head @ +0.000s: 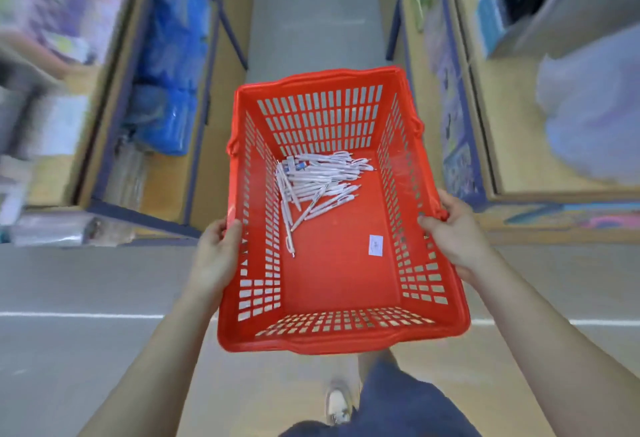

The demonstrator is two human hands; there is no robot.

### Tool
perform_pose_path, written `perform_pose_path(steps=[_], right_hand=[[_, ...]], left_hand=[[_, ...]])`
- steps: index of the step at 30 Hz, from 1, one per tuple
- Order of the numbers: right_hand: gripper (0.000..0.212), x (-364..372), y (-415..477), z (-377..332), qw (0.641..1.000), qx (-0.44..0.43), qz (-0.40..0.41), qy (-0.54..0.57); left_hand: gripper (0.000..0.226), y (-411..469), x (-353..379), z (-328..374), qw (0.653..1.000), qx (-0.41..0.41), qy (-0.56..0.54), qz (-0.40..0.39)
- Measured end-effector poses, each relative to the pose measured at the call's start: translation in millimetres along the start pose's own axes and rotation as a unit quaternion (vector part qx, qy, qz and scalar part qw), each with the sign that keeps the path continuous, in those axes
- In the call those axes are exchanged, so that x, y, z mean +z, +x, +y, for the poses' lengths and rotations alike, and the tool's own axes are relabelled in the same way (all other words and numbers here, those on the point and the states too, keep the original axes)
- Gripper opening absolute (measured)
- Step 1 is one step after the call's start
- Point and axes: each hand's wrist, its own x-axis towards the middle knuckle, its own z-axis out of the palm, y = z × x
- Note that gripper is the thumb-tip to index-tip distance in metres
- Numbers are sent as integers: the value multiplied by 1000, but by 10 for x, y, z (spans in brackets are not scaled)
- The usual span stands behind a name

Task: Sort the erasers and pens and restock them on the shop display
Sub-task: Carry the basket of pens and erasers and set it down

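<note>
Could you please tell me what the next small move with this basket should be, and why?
Probably set the red basket down on a steady surface. The left hand and the right hand each grip a side rim, so neither is free to sort. The white pens lie heaped in its far left corner, and a small white item lies apart near the right wall.

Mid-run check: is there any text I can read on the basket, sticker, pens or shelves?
No text is readable.
The white sticker on the basket floor: print too small.
The pens: markings blurred.
The shelf goods on both sides: motion-blurred.
</note>
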Motion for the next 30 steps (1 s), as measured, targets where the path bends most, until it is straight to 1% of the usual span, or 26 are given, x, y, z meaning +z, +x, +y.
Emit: perform_pose_path(steps=[4,6,7,10,13,15,18,21,24,26,30], right_hand=[[26,-17,569,-716,999,-41,23,-3],[13,-15,891,-1029,998,-51,40,-3],[11,-9,1065,-1169,997,-52,48,3],[11,41,1612,-1573,997,-48,54,23],[22,141,2180,-1933,997,-43,38,43],[31,208,2579,-2173,998,-34,31,32],[40,355,3196,-2559,1000,-24,19,8],[45,531,3796,-2961,997,-34,57,-24],[40,661,4430,-3379,993,-55,102,-34],[34,684,4858,-3621,989,-51,134,-35],[24,665,5879,-4100,987,-42,158,-7]], left_hand=[[38,461,-42,696,995,61,47,59],[38,713,-38,1042,993,76,51,77],[34,837,-25,1217,993,79,45,80],[29,1292,31,1702,992,84,35,91],[30,1907,104,2116,991,88,47,93],[28,2392,181,2391,993,83,33,82],[25,3166,260,2839,995,79,11,52],[17,3902,311,3307,996,83,25,32],[12,4594,378,3908,996,84,21,-4],[12,5039,459,4297,996,81,34,-26],[11,5941,713,5004,994,87,44,-43]])
